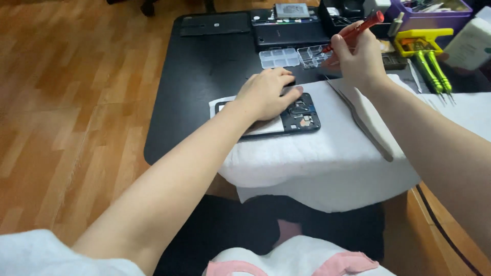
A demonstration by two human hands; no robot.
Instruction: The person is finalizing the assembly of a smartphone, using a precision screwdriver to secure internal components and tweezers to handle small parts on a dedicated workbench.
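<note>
Your left hand (266, 94) lies flat, fingers spread, on the opened phone (302, 115) atop the white towel (317, 153). Your right hand (358, 53) pinches a red screwdriver (358, 28), tip over the clear parts tray (314, 55).

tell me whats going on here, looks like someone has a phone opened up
A person is working on an opened phone that lies on a folded white towel over a black mat. The left hand rests flat on the phone, pinning it down. The right hand holds a red screwdriver with its tip over a clear compartment box. Metal tweezers lie on the towel, and green screwdrivers sit to the right.
</note>
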